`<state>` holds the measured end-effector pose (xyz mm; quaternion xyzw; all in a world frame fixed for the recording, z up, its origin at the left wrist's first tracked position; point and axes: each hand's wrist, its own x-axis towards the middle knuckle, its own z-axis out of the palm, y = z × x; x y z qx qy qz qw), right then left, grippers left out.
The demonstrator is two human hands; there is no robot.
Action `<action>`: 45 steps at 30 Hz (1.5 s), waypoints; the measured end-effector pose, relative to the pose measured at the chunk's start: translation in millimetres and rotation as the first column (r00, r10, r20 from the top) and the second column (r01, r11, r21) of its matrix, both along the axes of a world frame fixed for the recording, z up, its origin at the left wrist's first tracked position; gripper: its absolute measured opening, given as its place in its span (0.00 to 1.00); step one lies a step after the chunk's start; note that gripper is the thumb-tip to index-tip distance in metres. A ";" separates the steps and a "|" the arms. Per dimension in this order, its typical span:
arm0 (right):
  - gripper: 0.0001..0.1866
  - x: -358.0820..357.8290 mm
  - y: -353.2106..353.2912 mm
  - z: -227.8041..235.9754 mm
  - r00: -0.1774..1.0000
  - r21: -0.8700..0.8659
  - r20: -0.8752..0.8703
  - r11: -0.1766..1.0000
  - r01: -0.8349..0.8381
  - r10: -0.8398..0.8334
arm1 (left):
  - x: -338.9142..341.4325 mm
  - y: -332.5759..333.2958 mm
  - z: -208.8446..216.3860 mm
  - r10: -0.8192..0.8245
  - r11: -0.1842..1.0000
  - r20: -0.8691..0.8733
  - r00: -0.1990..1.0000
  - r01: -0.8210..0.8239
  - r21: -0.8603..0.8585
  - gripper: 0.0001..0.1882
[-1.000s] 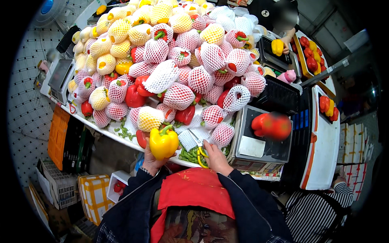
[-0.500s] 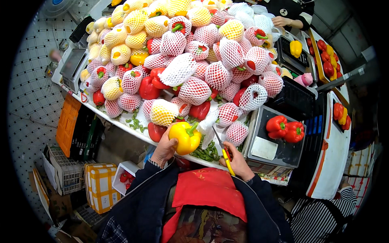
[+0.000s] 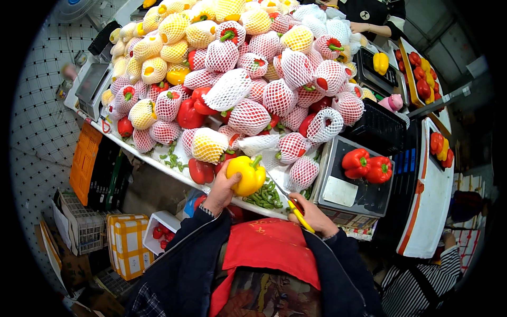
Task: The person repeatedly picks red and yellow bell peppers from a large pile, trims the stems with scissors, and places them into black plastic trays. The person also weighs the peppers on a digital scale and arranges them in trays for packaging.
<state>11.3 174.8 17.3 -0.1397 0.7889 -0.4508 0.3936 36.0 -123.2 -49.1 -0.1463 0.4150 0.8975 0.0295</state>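
My left hand (image 3: 221,191) grips a bare yellow bell pepper (image 3: 246,179) by its left side, with the green stem pointing up and to the right. In my right hand (image 3: 315,217) is a pair of scissors (image 3: 298,214) with yellow handles. The dark blades slant up toward the pepper's right side, close to its stem; whether they touch it I cannot tell. Below the blades, cut green stems (image 3: 262,196) lie on the table edge. A loose white foam net (image 3: 260,142) rests just beyond the pepper.
A big heap of net-wrapped peppers (image 3: 248,116) covers the table. To the right, two red peppers (image 3: 368,166) sit on a scale (image 3: 346,208). A black crate (image 3: 376,127) stands behind it. Another person's hand (image 3: 367,27) reaches in at the far right.
The pepper and scissors stay close together while the view shifts slightly. The white net that hung beside the pepper now lies beyond it, and the blades have come nearer the stem.
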 end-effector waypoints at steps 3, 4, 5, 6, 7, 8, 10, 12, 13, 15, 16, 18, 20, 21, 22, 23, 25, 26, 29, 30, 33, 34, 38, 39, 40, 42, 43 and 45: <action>0.37 8.8 13.0 3.9 1.000 0.010 -0.003 1.000 0.017 -0.017 | -1.4 -2.3 -0.8 0.006 1.000 0.010 1.000 -0.006 0.008 0.36; 0.38 10.7 14.6 4.3 1.000 0.038 -0.026 0.999 0.014 -0.013 | -1.3 -3.1 -0.6 0.000 1.000 0.005 1.000 0.000 0.011 0.36; 0.37 11.8 13.0 8.6 0.997 0.031 -0.067 0.999 0.027 -0.025 | -0.6 -2.9 -0.5 -0.014 1.000 -0.010 1.000 0.014 -0.010 0.36; 0.37 12.7 8.5 16.2 0.994 0.024 -0.108 0.999 0.039 -0.036 | 0.4 -2.8 0.3 -0.028 0.999 -0.026 0.999 0.028 -0.031 0.37; 0.37 12.9 5.0 20.6 0.988 0.017 -0.148 0.999 0.050 -0.047 | 1.4 -2.8 1.1 -0.043 0.998 -0.040 0.998 0.041 -0.052 0.37; 0.37 12.5 3.7 20.6 0.984 0.001 -0.177 0.999 0.036 -0.035 | 1.6 -3.4 2.5 -0.061 0.995 -0.042 0.997 0.057 -0.085 0.37; 0.37 11.8 3.3 18.5 0.972 -0.029 -0.235 1.000 0.005 -0.011 | 2.0 -4.4 5.6 -0.096 0.985 -0.044 0.994 0.089 -0.150 0.38; 0.37 10.7 3.4 14.4 0.969 -0.028 -0.247 0.999 -0.026 0.018 | 2.5 -5.2 7.5 -0.139 0.971 -0.048 0.989 0.126 -0.203 0.39; 0.36 9.6 2.2 14.8 0.968 -0.026 -0.251 0.999 -0.039 0.031 | 2.5 -5.6 8.6 -0.160 0.963 -0.049 0.986 0.144 -0.228 0.39; 0.36 8.8 1.7 13.7 0.966 -0.039 -0.255 0.998 -0.054 0.042 | 2.2 -6.2 14.1 -0.161 0.955 -0.046 0.986 0.144 -0.259 0.39; 0.36 8.7 1.8 12.1 0.966 -0.049 -0.255 0.997 -0.053 0.039 | 1.8 -6.7 15.8 -0.162 0.951 -0.045 0.986 0.144 -0.273 0.39; 0.36 9.6 1.5 9.6 0.961 -0.069 -0.273 0.996 -0.061 0.040 | 1.5 -11.7 15.8 -0.178 0.945 -0.029 0.984 0.163 -0.282 0.40; 0.36 10.0 1.6 8.3 0.949 -0.087 -0.311 0.993 -0.075 0.044 | 1.2 -13.8 16.4 -0.187 0.942 -0.019 0.982 0.173 -0.288 0.41; 0.36 10.4 1.2 7.1 0.952 -0.090 -0.302 0.993 -0.074 0.044 | 1.0 -14.1 16.9 -0.188 0.941 -0.018 0.982 0.175 -0.290 0.41; 0.36 11.0 0.6 5.7 0.955 -0.094 -0.293 0.993 -0.073 0.043 | 1.2 -14.4 17.4 -0.190 0.940 -0.016 0.982 0.177 -0.292 0.41; 0.36 11.8 0.8 5.0 0.958 -0.097 -0.285 0.993 -0.072 0.042 | 1.5 -13.8 16.7 -0.189 0.941 -0.020 0.982 0.176 -0.288 0.41; 0.37 11.6 -0.4 6.5 0.961 -0.082 -0.272 0.993 -0.080 0.055 | 2.1 -12.8 15.0 -0.189 0.943 -0.029 0.982 0.174 -0.282 0.41; 0.37 11.7 -0.8 7.4 0.962 -0.074 -0.265 0.994 -0.084 0.062 | 2.4 -12.9 15.6 -0.185 0.939 -0.027 0.982 0.168 -0.301 0.41; 0.37 13.6 0.1 8.6 0.963 -0.050 -0.266 0.997 -0.066 0.050 | 3.8 -14.4 18.2 -0.181 0.927 -0.025 0.983 0.162 -0.338 0.42; 0.37 14.1 0.4 7.3 0.960 -0.058 -0.276 0.996 -0.065 0.047 | 4.3 -15.2 18.3 -0.185 0.927 -0.027 0.982 0.165 -0.338 0.42; 0.36 15.4 -0.1 4.7 0.954 -0.059 -0.295 0.995 -0.076 0.055 | 5.4 -13.6 20.4 -0.241 0.909 -0.011 0.970 0.222 -0.353 0.42; 0.36 14.8 -2.5 7.7 0.953 -0.045 -0.295 0.995 -0.086 0.069 | 5.7 -12.1 21.6 -0.267 0.899 -0.002 0.964 0.248 -0.360 0.42; 0.33 14.6 -10.6 11.1 0.963 0.016 -0.256 0.996 -0.087 0.088 | 6.5 -3.9 23.6 -0.263 0.920 -0.029 0.964 0.242 -0.309 0.37; 0.32 17.0 -11.8 8.7 0.951 0.017 -0.297 0.996 -0.083 0.084 | 7.1 -1.5 18.9 -0.242 0.936 -0.032 0.970 0.225 -0.270 0.35; 0.31 20.5 -12.4 3.3 0.938 0.017 -0.337 0.997 -0.079 0.080 | 7.8 0.4 13.7 -0.221 0.951 -0.034 0.975 0.207 -0.230 0.33; 0.30 24.4 -15.0 -6.9 0.912 0.041 -0.408 0.999 -0.035 0.049 | 7.8 2.0 0.9 -0.203 0.959 -0.018 0.979 0.195 -0.205 0.29; 0.29 25.4 -16.6 -12.4 0.898 0.064 -0.439 0.998 0.006 0.023 | 8.6 2.6 -3.7 -0.193 0.963 -0.010 0.981 0.188 -0.192 0.27; 0.27 19.8 -17.0 -33.7 0.863 0.153 -0.504 0.986 0.059 0.027 | 8.5 7.5 4.3 -0.131 0.991 0.095 0.987 0.127 0.042 0.25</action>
